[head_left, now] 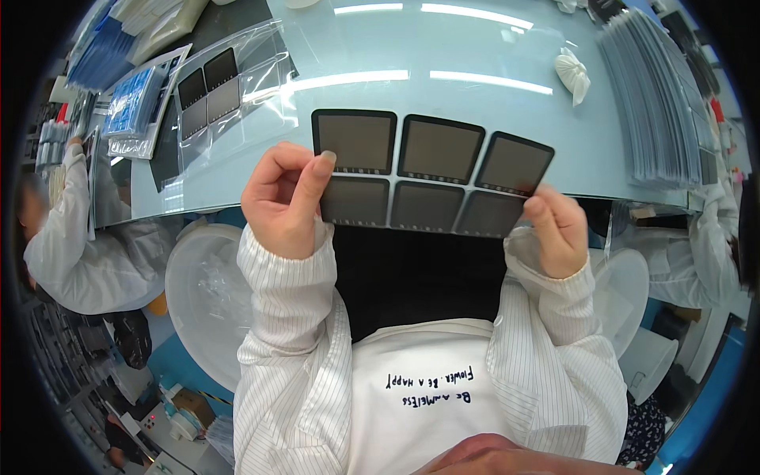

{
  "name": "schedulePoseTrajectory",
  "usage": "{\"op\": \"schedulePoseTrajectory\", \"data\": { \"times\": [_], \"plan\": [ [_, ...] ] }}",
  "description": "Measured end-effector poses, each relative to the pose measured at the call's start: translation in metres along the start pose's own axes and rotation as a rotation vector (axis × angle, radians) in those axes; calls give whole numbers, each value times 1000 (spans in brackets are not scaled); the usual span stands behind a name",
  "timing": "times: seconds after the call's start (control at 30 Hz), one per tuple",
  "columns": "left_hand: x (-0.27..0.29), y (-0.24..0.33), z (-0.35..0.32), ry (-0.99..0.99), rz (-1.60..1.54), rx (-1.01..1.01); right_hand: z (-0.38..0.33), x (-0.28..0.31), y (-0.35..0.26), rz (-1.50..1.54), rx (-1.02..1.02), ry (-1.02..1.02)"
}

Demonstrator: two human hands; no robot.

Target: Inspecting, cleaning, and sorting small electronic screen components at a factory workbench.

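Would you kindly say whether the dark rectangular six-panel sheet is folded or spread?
Spread: the sheet shows all six panels between left hand and right hand.

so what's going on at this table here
A person holds up a sheet of six dark panels with both hands: the left hand grips its left end, the right hand its right end. It is held over the near edge of the table. Clear plastic lies on the left, and a stack of sheets on the right.

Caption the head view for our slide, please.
Left hand and right hand hold a dark six-panel sheet by its ends.
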State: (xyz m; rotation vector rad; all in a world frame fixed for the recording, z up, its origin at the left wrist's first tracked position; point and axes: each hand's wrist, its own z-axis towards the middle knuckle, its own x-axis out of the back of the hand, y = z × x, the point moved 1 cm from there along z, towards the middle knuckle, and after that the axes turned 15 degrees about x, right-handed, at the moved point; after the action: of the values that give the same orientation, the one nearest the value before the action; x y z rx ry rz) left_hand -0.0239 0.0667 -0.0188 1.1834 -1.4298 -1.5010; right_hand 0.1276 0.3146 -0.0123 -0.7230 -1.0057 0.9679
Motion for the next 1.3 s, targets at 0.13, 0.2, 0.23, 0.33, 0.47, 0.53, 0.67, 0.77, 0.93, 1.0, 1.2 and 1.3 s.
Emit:
{"op": "schedulePoseTrajectory", "data": {
  "times": [0.13,0.2,0.23,0.33,0.47,0.53,0.67,0.77,0.93,1.0,1.2,1.3],
  "plan": [
    [-9,18,-16,-138,-136,145,-8,9,-3,156,-160,261],
    [-13,22,-18,-219,-195,149,-1,11,-16,217,-105,346],
    [-18,27,-20,-209,-284,247,-3,15,-12,258,-75,340],
    [-13,24,-22,-293,-409,437,-2,15,-16,265,-119,443],
    [-10,22,-26,-354,-241,233,-5,23,-21,243,-76,438],
    [-9,26,-29,-273,-62,162,-6,24,-25,224,-131,475],
    [-14,31,-37,-220,-21,157,-10,32,-28,116,-51,382],
    [-14,33,-43,-213,11,122,-13,36,-32,90,-58,351],
    [-13,34,-49,-235,14,86,-16,36,-32,77,-73,308],
    [-12,33,-50,-246,19,60,-16,34,-33,98,-81,309],
    [-11,33,-52,-223,16,83,-22,38,-27,89,-63,261],
    [-9,36,-53,-217,32,88,-23,39,-28,71,-51,249]
  ]
}}
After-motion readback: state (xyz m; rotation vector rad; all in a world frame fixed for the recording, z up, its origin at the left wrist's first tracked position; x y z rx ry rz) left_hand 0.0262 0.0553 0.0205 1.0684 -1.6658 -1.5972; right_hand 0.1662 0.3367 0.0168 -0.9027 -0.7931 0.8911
